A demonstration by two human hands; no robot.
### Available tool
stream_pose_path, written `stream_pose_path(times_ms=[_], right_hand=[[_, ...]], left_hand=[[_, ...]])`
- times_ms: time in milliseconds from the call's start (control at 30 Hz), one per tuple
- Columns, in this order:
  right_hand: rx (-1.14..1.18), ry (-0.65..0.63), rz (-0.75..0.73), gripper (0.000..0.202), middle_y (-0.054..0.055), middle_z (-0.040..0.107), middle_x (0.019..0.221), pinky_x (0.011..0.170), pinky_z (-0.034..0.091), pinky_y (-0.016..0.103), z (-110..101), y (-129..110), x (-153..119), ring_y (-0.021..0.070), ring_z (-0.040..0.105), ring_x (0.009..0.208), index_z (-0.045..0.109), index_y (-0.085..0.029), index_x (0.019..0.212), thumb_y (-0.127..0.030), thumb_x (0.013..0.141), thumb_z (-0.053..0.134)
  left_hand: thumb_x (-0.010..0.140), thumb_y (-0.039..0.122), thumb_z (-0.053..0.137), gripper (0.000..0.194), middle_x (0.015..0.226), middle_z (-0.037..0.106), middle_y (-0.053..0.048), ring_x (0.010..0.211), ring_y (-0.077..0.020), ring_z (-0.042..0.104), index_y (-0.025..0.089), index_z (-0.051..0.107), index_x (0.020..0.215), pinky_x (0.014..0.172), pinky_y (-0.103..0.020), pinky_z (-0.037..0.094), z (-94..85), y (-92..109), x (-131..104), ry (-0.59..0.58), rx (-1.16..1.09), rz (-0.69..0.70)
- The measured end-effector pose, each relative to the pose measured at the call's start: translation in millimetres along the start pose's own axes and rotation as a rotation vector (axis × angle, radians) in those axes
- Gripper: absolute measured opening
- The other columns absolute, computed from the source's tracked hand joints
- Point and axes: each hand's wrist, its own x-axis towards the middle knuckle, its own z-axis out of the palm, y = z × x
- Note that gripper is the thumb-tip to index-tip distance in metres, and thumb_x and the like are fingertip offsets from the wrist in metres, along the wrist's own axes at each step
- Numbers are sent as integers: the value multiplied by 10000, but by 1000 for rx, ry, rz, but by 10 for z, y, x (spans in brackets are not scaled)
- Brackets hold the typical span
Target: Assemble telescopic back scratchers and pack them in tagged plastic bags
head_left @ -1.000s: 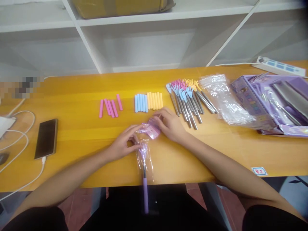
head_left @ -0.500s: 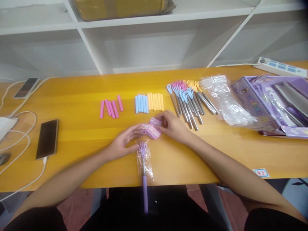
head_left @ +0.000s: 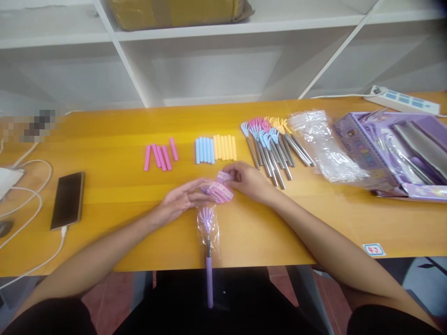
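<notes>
When compared with half a second ago, taking the thumb of the left hand [head_left: 178, 200] away from the head of the purple back scratcher [head_left: 209, 284], and stretching its fingers over the near-left side of the pink cards [head_left: 222, 192]. Cannot tell whether gripping there or only pressing. With the right hand [head_left: 250, 182], pinching narrowly, as it looks, at a small card [head_left: 224, 176] behind that stack. Showing more fanned out now, though blurred. Judging from this, busy with loosening or separating the cards, and leaving the scratcher aside for the moment: lying in its clear bag [head_left: 215, 239] just below the hands, on the counter [head_left: 115, 200], with the handle beyond the front edge. Seeing no change in the pink sticks [head_left: 161, 159], blue sticks [head_left: 205, 150] or yellow sticks [head_left: 224, 147] farther back.
</notes>
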Motion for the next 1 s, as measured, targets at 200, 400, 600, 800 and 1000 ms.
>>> stream_pose_path(times_ms=[200,400,600,800,1000], right_hand=[[31,4,54,281,51,656,1004,688,489,319,13,11,9,145,585,744,722,-187,1015,-270,790,868],[209,6,107,229,1,666,821,635,433,305,-17,49,-15,143,549,681,579,-220,920,-369,935,752],[592,124,-50,297,-7,662,861,645,545,290,114,-171,-146,138,668,730,522,-244,1051,-484,1011,695],[492,133,-191,174,14,711,888,684,592,299,307,-353,-252,145,719,765,564,-235,1079,-361,1036,675],[263,165,-304,119,46,733,968,716,599,297,315,-367,-240,142,709,808,658,-218,1097,-318,1039,683]], left_hand=[[1005,403,711,667,1720,444,-167,1408,-389,639,315,512,1635,1237,-612,450,-8,9,9,-12,9,-34],[968,410,731,683,1719,453,-151,1388,-390,652,327,532,1616,1225,-619,455,22,39,15,-14,-19,-41],[885,519,703,755,1662,523,-180,1574,-414,447,191,580,1554,1339,-620,273,72,126,33,44,-124,-57],[852,517,610,822,1633,548,-209,1588,-414,427,86,556,1550,1375,-586,190,45,155,36,33,-268,-55],[823,549,583,831,1543,621,-221,1552,-406,475,87,568,1514,1352,-592,230,66,143,47,59,-314,-75]])
